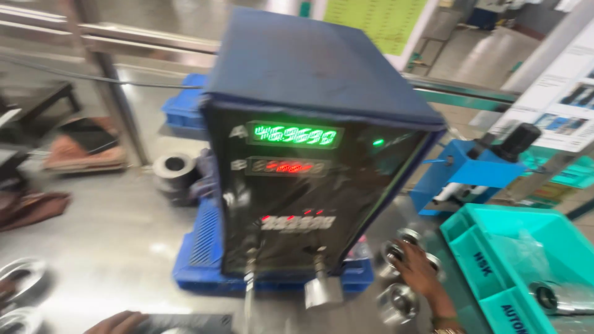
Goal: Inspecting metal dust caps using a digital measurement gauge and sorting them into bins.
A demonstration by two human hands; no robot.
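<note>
Fingers of the right hand spread loosely over 3 metal rings; left hand grip unclear.

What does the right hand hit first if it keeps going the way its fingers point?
The right hand points up-left, fingers already among the metal rings. Past those, probably the black gauge box on its blue base, though blur leaves depth unclear.
</note>
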